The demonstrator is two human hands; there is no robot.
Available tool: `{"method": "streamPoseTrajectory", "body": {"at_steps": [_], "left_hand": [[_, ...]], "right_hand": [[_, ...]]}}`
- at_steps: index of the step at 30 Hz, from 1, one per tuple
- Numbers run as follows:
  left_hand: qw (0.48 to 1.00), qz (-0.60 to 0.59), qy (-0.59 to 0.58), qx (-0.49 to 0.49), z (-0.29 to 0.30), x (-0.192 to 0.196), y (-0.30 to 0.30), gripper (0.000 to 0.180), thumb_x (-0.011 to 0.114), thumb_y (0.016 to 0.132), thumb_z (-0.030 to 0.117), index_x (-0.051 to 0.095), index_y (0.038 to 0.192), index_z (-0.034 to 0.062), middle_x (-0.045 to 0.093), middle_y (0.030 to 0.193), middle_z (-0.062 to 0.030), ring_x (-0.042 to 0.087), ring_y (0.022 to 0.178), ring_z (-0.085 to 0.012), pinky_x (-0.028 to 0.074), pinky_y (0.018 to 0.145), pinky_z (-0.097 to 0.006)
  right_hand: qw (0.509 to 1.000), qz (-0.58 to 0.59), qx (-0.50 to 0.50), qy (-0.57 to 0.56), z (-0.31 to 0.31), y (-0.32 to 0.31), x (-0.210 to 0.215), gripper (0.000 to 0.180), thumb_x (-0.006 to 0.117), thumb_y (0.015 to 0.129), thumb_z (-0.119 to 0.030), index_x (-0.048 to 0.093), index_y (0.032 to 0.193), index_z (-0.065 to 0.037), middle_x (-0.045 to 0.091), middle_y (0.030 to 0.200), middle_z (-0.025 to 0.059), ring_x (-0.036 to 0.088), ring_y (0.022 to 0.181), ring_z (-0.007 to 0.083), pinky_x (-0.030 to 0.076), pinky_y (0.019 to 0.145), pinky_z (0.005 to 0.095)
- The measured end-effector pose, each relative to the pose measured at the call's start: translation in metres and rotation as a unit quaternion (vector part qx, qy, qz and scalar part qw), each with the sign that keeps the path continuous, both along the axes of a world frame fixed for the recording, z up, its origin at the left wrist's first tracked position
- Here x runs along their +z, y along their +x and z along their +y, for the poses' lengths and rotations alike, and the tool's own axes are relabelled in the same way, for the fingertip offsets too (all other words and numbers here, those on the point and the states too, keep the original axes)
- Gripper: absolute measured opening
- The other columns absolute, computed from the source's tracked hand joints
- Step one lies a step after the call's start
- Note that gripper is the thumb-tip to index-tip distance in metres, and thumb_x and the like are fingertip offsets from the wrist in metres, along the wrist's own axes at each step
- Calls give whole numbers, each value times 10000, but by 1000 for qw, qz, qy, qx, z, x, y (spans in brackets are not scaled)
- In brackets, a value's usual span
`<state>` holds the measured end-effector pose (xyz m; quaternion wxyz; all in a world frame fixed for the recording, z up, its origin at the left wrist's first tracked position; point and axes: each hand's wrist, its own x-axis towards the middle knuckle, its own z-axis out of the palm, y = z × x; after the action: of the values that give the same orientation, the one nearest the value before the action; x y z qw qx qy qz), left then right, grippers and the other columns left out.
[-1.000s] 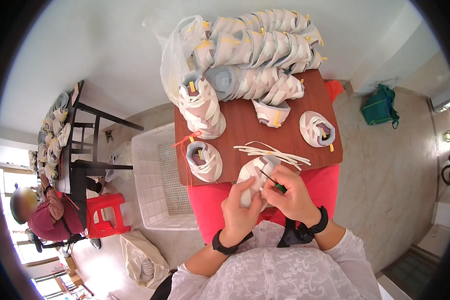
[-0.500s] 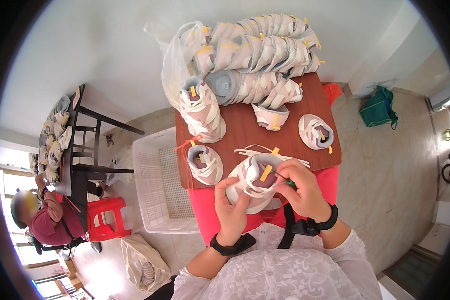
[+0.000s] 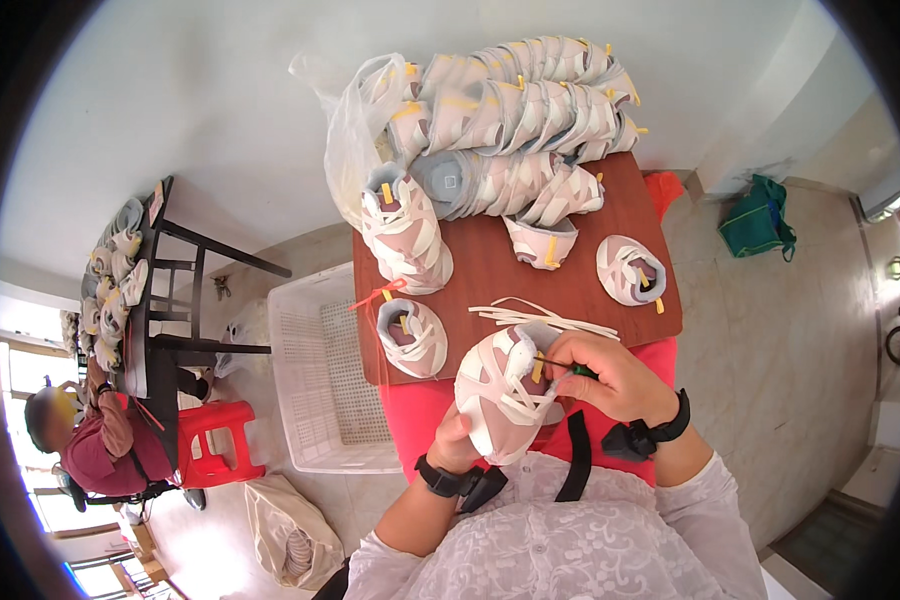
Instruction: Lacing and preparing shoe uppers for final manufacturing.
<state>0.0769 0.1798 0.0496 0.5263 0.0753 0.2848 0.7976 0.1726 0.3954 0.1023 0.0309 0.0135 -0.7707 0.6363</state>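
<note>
A pale pink and white shoe upper (image 3: pixel 493 400) is tilted at the table's front edge, in front of my body. My left hand (image 3: pixel 454 442) grips it from below on the left, most of its fingers hidden behind the shoe. In my right hand (image 3: pixel 615 375) is a thin-shafted tool with a green handle (image 3: pixel 583 371). Its shaft points left to the lacing beside the yellow tongue tab; the tip is too small to make out. Loose white laces (image 3: pixel 545 320) lie just beyond. Single uppers stand to the left (image 3: pixel 415 345) and right (image 3: pixel 625 268).
Nested uppers (image 3: pixel 535 110) fill the far side of the brown table (image 3: pixel 470 260), by a plastic bag (image 3: pixel 345 150). A shorter stack (image 3: pixel 405 240) stands left. A white crate (image 3: pixel 282 400) adjoins the table. A person (image 3: pixel 115 450) works at a far-left table; a green bag (image 3: pixel 755 222) lies right.
The held shoe upper has tipped and turned, now showing more of its side, and has come lower. My left hand has shifted down beneath it. The tool's shaft now shows more clearly.
</note>
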Motion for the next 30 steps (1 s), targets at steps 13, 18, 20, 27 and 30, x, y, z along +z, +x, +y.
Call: {"method": "streamPoseTrajectory", "body": {"at_steps": [13,18,20,27,30], "left_hand": [[999,14,-49,-17,4,3,2,998,796,632,255,267,1443,16,487,1339,-113,504,1212,-235,389,1041,-379],[989,82,-124,8,6,-14,-4,609,637,755,-28,433,1328,-2,580,1237,-102,588,1103,-217,458,962,-367],[994,67,-91,6,9,-9,-3,544,592,779,-81,466,1301,5,584,1236,-85,582,1106,-198,457,957,-370],[996,-23,-79,25,12,-7,0,578,649,823,12,424,1354,52,568,1264,-79,544,1169,-215,427,998,-393],[996,-38,-76,25,14,-8,2,582,667,826,33,422,1354,54,564,1268,-77,540,1178,-220,423,1006,-396]], "right_hand": [[995,43,-20,90,1,-3,2,155,667,833,-95,556,913,-22,583,847,104,577,747,276,459,665,350],[980,54,-87,171,4,-2,5,159,673,824,-91,554,913,-34,575,846,106,580,738,282,459,654,350],[980,51,-111,158,1,-1,-4,203,703,793,-94,570,939,-46,571,908,107,582,785,258,458,655,343],[919,23,-367,-144,-34,12,-52,490,730,855,-191,462,1226,-17,534,1074,53,542,893,102,429,629,210],[779,-149,-132,-595,-36,26,-57,478,720,868,-202,471,1242,-36,557,1032,34,538,802,62,415,587,180]]}}
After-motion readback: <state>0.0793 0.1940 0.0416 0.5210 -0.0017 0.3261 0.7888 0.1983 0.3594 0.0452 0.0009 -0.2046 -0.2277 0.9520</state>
